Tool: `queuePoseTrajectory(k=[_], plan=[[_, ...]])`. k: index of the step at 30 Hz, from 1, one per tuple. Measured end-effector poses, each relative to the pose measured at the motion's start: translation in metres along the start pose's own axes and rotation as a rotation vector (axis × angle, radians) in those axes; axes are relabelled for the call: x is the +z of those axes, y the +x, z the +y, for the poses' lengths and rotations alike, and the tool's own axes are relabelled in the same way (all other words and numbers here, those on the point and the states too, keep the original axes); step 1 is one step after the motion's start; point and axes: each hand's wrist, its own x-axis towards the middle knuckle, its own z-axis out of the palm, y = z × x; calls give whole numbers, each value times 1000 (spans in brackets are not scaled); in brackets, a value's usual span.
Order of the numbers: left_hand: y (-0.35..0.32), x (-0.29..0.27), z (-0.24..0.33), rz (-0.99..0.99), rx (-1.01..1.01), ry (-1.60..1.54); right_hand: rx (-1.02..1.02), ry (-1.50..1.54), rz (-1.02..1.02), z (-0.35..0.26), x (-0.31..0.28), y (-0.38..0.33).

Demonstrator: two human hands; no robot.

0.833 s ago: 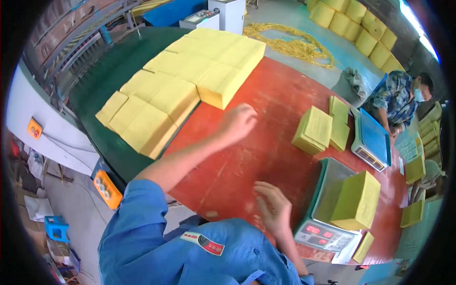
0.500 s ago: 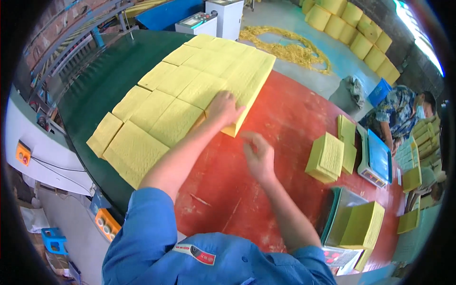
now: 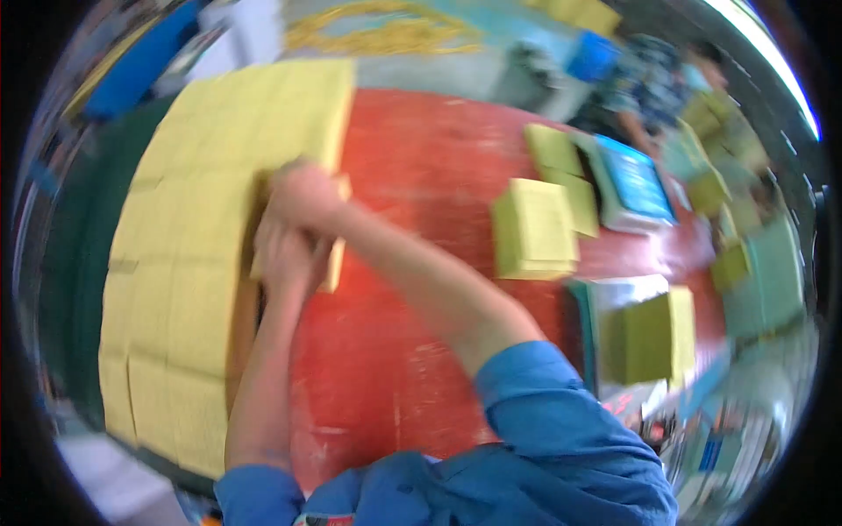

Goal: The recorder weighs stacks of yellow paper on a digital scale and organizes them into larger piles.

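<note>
My hands come together at the right edge of a broad bed of yellow paper stacks (image 3: 189, 237), over a small yellow paper stack (image 3: 334, 267) partly hidden under them. My left hand (image 3: 285, 254) lies closed along this stack. Crossing from the right, my right hand (image 3: 303, 195) is curled over its far end, just above the left hand's fingers. Motion blurs both hands, and their fingertips are hidden. The small stack sits beside the bed, on the red tabletop (image 3: 395, 351).
To the right stand a yellow paper block (image 3: 537, 232), a scale with a blue top (image 3: 631, 184) and another yellow block (image 3: 653, 337) on a metal tray. A co-worker (image 3: 645, 88) sits beyond the scale. A dark green surface (image 3: 66, 237) borders the bed's left side.
My view has swung right, so the bed now lies further left. My right hand has moved in from the bare tabletop to meet my left hand, and both now close over a small stack.
</note>
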Motion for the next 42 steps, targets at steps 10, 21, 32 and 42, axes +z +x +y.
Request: queuePoseTrajectory(k=[10, 21, 32, 42], plan=[[-153, -55, 173, -438, 658, -209, 447, 4, 113, 17, -142, -292], [-224, -123, 198, -494, 1095, -379, 470, 357, -477, -27, -180, -466], [-442, -97, 140, -458, 217, -261, 357, 606, -383, -90, -154, -522], [-424, -131, 244, -309, -818, -1486, 305, 539, -292, -85, -150, -535]])
